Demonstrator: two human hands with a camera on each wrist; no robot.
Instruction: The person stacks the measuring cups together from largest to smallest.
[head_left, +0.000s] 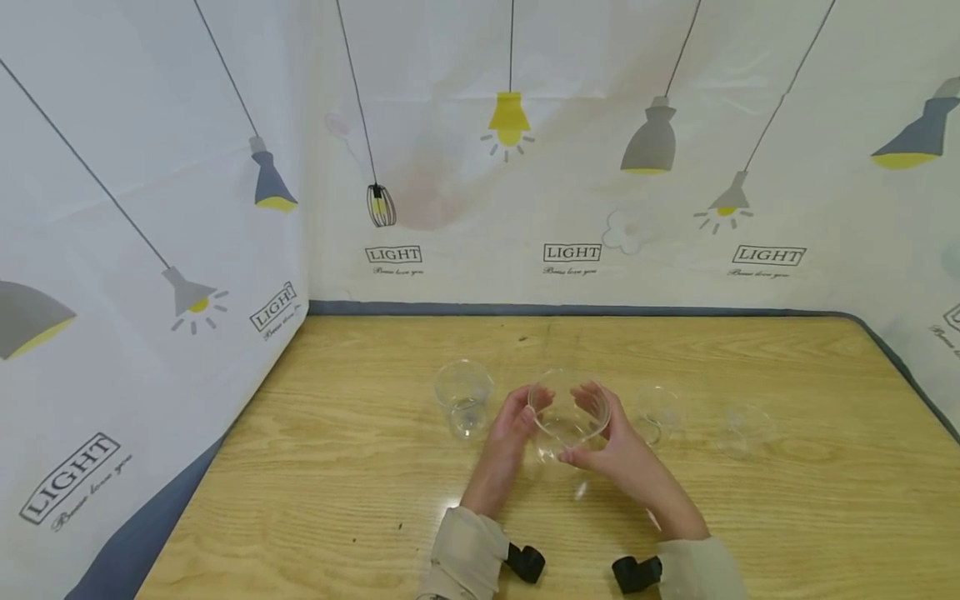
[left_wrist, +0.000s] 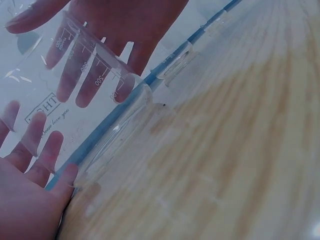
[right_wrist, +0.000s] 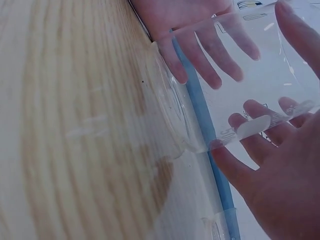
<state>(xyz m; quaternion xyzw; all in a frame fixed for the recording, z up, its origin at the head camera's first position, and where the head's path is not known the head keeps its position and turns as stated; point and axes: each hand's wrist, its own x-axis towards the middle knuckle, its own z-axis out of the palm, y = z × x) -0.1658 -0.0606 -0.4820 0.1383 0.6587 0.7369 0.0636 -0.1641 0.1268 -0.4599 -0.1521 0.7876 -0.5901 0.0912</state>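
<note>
Holding the big clear beaker (head_left: 567, 429) two-handed, you've got its mouth facing up and long axis near vertical, base toward the wooden table (head_left: 315, 500); can't tell if the base touches. Beaker sits between your palms: at 3 o'clock from your left hand (head_left: 516, 419), at 10 o'clock from your right hand (head_left: 617, 440). Both hands grip its wall, fingers curved round it, your right thumb at its 6 o'clock. Wall is see-through, round-rimmed, with white printed graduations in the left-wrist view. Another clear beaker (head_left: 463, 396) stands at its 9 o'clock; two smaller clear vessels (head_left: 658, 410) at 3.
</note>
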